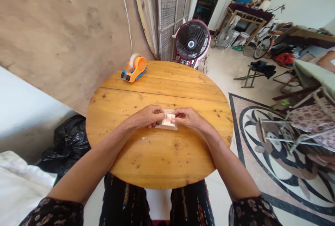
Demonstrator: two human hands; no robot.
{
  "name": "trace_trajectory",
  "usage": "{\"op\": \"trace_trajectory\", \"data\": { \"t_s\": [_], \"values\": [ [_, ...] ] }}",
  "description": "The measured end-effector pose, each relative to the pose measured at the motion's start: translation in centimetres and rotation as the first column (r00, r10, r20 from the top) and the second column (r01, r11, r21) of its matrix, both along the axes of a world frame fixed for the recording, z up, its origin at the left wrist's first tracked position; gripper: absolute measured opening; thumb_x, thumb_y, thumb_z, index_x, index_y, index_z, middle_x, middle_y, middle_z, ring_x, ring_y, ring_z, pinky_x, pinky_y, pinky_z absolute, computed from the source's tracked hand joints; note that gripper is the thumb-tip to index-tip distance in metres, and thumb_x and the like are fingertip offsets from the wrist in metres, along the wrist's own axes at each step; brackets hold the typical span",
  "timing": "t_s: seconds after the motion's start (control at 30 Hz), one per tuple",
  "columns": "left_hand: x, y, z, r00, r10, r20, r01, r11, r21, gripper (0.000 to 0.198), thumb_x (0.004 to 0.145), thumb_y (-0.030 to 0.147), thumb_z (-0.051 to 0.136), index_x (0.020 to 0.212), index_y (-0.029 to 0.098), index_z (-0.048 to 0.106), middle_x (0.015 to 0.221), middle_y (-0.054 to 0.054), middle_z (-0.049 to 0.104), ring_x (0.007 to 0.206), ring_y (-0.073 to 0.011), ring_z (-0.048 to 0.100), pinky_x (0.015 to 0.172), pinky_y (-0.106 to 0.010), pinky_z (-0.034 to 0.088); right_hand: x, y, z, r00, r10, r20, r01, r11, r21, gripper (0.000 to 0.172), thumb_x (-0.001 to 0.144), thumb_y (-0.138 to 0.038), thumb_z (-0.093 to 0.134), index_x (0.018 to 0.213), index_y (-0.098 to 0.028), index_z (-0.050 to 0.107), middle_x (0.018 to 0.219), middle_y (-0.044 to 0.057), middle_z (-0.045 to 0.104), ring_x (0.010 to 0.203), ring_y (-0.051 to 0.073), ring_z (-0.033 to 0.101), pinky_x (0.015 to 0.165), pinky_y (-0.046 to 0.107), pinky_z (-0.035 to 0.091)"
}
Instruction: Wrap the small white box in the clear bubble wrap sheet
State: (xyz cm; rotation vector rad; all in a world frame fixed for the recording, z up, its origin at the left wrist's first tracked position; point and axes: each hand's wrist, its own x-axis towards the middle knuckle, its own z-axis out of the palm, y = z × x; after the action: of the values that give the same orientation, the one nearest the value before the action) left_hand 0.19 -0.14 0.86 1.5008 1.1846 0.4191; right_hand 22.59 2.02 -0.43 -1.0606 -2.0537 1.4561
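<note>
My left hand (pixel 151 115) and my right hand (pixel 187 117) meet over the middle of the round wooden table (pixel 157 156). Between them is a small pale card-like piece (pixel 169 118) with a faint pinkish mark. Each hand pinches one side of it, thumbs on top. Under it lies a whitish flat sheet or packet (pixel 172 127), its edges showing above and below; my fingers hide part of it. Whether the two pieces are joined, I cannot tell.
An orange and blue tape dispenser (pixel 135 69) stands at the table's far left edge. Behind the table is a dark red fan (pixel 192 43). A black plastic bag (pixel 69 137) sits on the left. At far right, part of another person's arm (pixel 327 61) shows beside a cloth-covered surface.
</note>
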Motion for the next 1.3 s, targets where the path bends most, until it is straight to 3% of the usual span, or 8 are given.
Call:
{"op": "trace_trajectory", "data": {
  "t_s": [0.23, 0.57, 0.83, 1.03, 1.13, 1.3],
  "values": [
    [-0.3, 0.2, -0.4, 0.999, -0.027, -0.042, 0.028, 0.999, 0.024, 0.022, 0.082, 0.039, 0.054, 0.083, 0.017, 0.057, 0.063, 0.001, 0.059, 0.051, -0.0113, 0.056, 0.045, -0.022, 0.045, 0.0, 0.0, -0.7, 0.997, 0.019, -0.072, -0.02, 1.0, -0.021, 0.032, 0.075, -0.044, 0.071, 0.088, -0.015, 0.07, 0.081, 0.002, 0.069, 0.075, 0.015, 0.062, 0.069, 0.026, 0.048],
    [-0.3, 0.0, 0.1, 1.0, -0.023, -0.02, 0.023, 1.0, 0.002, 0.026, 0.082, 0.043, 0.056, 0.085, 0.017, 0.057, 0.064, 0.002, 0.058, 0.054, -0.0116, 0.057, 0.048, -0.022, 0.046, 0.0, 0.0, -1.1, 0.999, 0.011, -0.042, -0.01, 1.0, 0.009, 0.033, 0.077, -0.047, 0.07, 0.09, -0.017, 0.07, 0.08, 0.001, 0.067, 0.074, 0.014, 0.06, 0.066, 0.024, 0.045],
    [-0.6, 0.2, -0.3, 0.997, -0.052, -0.059, 0.052, 0.999, -0.006, 0.037, 0.075, 0.049, 0.064, 0.094, 0.018, 0.057, 0.065, 0.001, 0.062, 0.052, -0.013, 0.058, 0.047, -0.023, 0.047, 0.0, -0.1, -0.8, 0.999, -0.036, 0.007, 0.034, 0.986, 0.161, 0.031, 0.073, -0.046, 0.073, 0.085, -0.017, 0.071, 0.085, 0.002, 0.062, 0.07, 0.012, 0.053, 0.061, 0.023, 0.04],
    [-0.1, 0.1, -0.3, 0.996, -0.015, -0.085, 0.015, 1.0, -0.009, 0.035, 0.075, 0.047, 0.063, 0.092, 0.018, 0.056, 0.065, 0.002, 0.059, 0.053, -0.0128, 0.057, 0.046, -0.023, 0.045, 0.2, 0.1, -0.4, 1.0, 0.005, 0.005, -0.005, 0.997, 0.071, 0.031, 0.075, -0.045, 0.07, 0.088, -0.017, 0.07, 0.08, 0.002, 0.065, 0.071, 0.014, 0.057, 0.063, 0.024, 0.042],
    [0.2, -0.1, 0.1, 0.995, 0.013, -0.094, -0.014, 1.0, -0.009, 0.032, 0.074, 0.043, 0.064, 0.091, 0.018, 0.055, 0.064, 0.003, 0.058, 0.052, -0.0118, 0.055, 0.045, -0.022, 0.044, 0.5, 0.4, -0.1, 0.998, -0.057, 0.004, 0.056, 0.993, 0.101, 0.03, 0.077, -0.044, 0.068, 0.091, -0.016, 0.069, 0.083, 0.003, 0.066, 0.072, 0.014, 0.057, 0.066, 0.026, 0.044],
    [-0.1, -0.1, 0.1, 0.998, -0.022, -0.059, 0.023, 1.0, 0.006, 0.031, 0.074, 0.043, 0.063, 0.089, 0.017, 0.055, 0.063, 0.002, 0.059, 0.051, -0.0118, 0.055, 0.045, -0.022, 0.043, 0.5, 1.2, 0.1, 0.981, -0.191, 0.038, 0.173, 0.944, 0.28, 0.023, 0.078, -0.034, 0.066, 0.093, -0.017, 0.067, 0.089, 0.004, 0.066, 0.071, 0.013, 0.057, 0.066, 0.027, 0.045]
  ]
}}
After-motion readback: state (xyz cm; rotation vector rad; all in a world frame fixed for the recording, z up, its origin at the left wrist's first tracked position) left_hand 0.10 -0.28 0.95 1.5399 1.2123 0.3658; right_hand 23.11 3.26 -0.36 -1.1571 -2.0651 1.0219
